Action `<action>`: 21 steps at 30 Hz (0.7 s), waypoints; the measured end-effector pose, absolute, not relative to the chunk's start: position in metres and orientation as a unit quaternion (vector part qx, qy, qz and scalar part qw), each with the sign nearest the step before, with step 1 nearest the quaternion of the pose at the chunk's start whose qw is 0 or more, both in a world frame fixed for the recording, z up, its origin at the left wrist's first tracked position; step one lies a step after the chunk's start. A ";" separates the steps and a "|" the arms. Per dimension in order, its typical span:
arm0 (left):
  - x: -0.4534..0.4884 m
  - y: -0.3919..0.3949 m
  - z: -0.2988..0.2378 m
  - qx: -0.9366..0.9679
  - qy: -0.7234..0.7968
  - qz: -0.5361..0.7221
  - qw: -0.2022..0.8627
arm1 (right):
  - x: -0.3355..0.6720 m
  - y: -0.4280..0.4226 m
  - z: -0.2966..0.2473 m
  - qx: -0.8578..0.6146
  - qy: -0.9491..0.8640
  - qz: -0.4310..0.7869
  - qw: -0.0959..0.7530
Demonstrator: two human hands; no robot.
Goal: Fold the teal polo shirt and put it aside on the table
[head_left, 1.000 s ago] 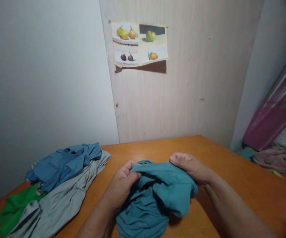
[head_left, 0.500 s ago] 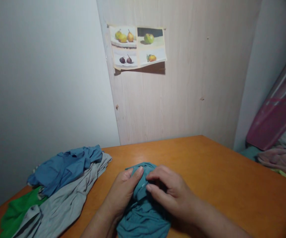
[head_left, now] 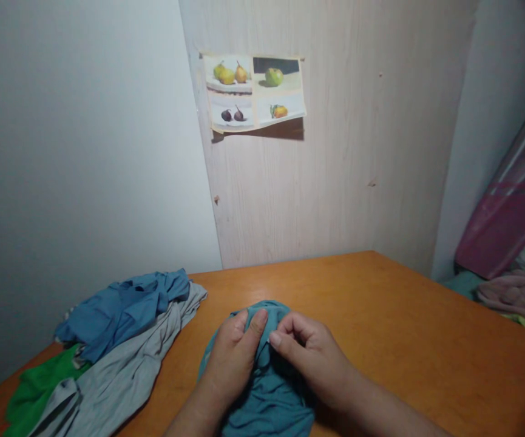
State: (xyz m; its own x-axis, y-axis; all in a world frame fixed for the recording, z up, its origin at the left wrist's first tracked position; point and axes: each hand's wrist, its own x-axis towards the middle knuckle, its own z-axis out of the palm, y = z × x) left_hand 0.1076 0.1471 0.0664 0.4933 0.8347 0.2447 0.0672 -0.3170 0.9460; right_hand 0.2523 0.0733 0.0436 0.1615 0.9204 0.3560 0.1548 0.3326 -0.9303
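Observation:
A bunched teal garment (head_left: 274, 397) lies on the orange table in front of me, its folds gathered between my hands. My left hand (head_left: 232, 358) is closed on its upper part, the thumb pressed on top of the fabric. At the right side of the same cloth, my right hand (head_left: 312, 352) is closed in a pinch of thumb and forefinger. A tiny whitish spot shows at that thumb's tip, too small to name. The garment's kind cannot be made out.
On the left of the table (head_left: 380, 315) lie a blue garment (head_left: 121, 309), a grey garment (head_left: 121, 379) and a green cloth (head_left: 39, 388). A fruit picture sheet (head_left: 253, 94) hangs on the back wall. A pink wrapped bundle (head_left: 494, 230) and folded fabric (head_left: 521, 294) are beyond the right edge.
My right thumb and forefinger have come together into a pinch at the cloth; earlier they were apart. My left hand has shifted slightly on the garment, whose left side now spreads wider.

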 end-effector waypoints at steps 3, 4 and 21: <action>0.108 0.146 0.066 0.742 0.319 0.378 0.453 | 0.252 0.075 0.045 -0.484 -0.537 0.357 0.592; 0.108 0.146 0.066 0.739 0.319 0.377 0.459 | 0.252 0.076 0.045 -0.484 -0.532 0.369 0.589; 0.108 0.150 0.057 0.734 0.359 0.546 0.186 | 0.258 0.081 0.044 -0.467 -0.455 0.450 0.610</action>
